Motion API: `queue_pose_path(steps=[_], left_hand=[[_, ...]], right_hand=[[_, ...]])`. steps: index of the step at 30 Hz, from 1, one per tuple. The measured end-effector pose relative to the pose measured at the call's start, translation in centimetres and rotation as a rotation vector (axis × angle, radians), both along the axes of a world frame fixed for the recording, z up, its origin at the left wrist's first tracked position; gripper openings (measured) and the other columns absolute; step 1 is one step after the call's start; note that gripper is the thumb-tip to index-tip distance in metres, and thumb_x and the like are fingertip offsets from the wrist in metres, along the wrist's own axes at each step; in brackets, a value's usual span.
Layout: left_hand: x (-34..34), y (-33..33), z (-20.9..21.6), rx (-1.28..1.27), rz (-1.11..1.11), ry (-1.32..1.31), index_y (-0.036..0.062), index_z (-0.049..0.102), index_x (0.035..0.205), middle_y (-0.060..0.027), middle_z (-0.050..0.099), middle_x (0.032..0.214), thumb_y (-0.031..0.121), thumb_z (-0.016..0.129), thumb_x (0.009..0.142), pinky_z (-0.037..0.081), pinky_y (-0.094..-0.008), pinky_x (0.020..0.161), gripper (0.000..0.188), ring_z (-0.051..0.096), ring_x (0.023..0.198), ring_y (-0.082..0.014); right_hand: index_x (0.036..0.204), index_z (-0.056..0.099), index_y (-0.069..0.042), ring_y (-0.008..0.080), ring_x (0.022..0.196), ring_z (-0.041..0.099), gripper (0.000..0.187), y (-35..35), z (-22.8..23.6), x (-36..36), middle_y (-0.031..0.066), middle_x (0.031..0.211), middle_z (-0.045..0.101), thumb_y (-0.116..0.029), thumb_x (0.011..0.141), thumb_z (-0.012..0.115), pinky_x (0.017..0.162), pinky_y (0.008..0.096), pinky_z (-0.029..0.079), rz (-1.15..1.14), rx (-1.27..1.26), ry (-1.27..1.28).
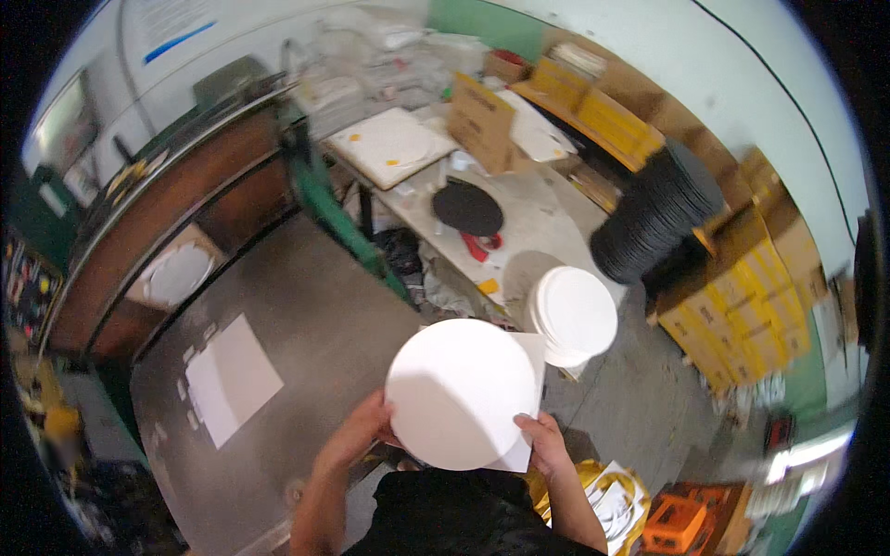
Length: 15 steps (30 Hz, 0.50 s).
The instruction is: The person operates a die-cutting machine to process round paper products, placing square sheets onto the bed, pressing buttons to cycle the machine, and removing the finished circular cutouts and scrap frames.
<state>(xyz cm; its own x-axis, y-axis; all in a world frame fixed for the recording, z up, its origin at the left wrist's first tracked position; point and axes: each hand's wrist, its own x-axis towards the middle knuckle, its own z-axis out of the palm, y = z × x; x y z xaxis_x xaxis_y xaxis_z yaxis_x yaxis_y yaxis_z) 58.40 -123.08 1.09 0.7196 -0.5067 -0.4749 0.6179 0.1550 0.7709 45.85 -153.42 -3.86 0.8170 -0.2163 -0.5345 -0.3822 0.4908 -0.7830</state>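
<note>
left hand [371, 423] is closed on the left rim of a white disc [461, 394], its fingers mostly hidden beneath; by the right hand [547, 441] the opposite rim is pinched, thumb on top, the other fingers tucked from sight. between the hands, under the disc, a white square sheet [535, 357] is largely covered; whether the two are joined cannot be told. both forearms are cut off by the lower edge. beyond the right hand, a round white stack [579, 310] is seen. left of the left hand, a pale sheet [234, 380] is laid on a dark table [324, 306], small pieces blurred beside it. near the right forearm, a yellow bag [593, 474] is partly hidden.
</note>
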Motion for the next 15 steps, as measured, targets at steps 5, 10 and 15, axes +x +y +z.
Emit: queue_pose_path(steps=[5, 10, 15], left_hand=[[-1.0, -6.5, -5.5, 0.123, -0.040, -0.134, 0.0027, 0.045, 0.137, -0.0117, 0.062, 0.116, 0.009, 0.052, 0.095, 0.050, -0.0354, 0.086, 0.043, 0.061, 0.101, -0.0215], [4.1, -16.8, -5.8, -0.055, -0.026, -0.001, 0.0031, 0.037, 0.142, -0.0139, 0.055, 0.129, 0.008, 0.047, 0.097, 0.049, -0.0434, 0.096, 0.046, 0.057, 0.115, -0.0261], [9.1, -30.4, -10.5, -0.330, -0.124, -0.013, 0.0062, 0.038, 0.141, -0.0131, 0.047, 0.140, 0.016, 0.055, 0.098, 0.046, -0.0488, 0.103, 0.048, 0.049, 0.127, -0.0271]], right_hand=[[0.122, 0.059, 0.003, 0.0185, 0.079, 0.066, 0.030, -5.5, -0.1, -3.2, 0.0104, 0.095, 0.070, -0.014, 0.096, 0.056, 0.076, 0.0329, 0.054, -0.065, -0.001, -0.050], [0.118, 0.062, -0.003, 0.0117, 0.064, 0.057, 0.026, -19.6, 3.6, -14.8, 0.0030, 0.072, 0.062, -0.016, 0.098, 0.054, 0.060, 0.0265, 0.047, -0.305, -0.575, 0.027], [0.111, 0.061, 0.002, 0.0257, 0.065, 0.062, 0.028, -26.7, 4.0, -22.0, 0.0119, 0.073, 0.062, -0.020, 0.097, 0.051, 0.060, 0.0358, 0.048, -0.457, -1.337, 0.458]])
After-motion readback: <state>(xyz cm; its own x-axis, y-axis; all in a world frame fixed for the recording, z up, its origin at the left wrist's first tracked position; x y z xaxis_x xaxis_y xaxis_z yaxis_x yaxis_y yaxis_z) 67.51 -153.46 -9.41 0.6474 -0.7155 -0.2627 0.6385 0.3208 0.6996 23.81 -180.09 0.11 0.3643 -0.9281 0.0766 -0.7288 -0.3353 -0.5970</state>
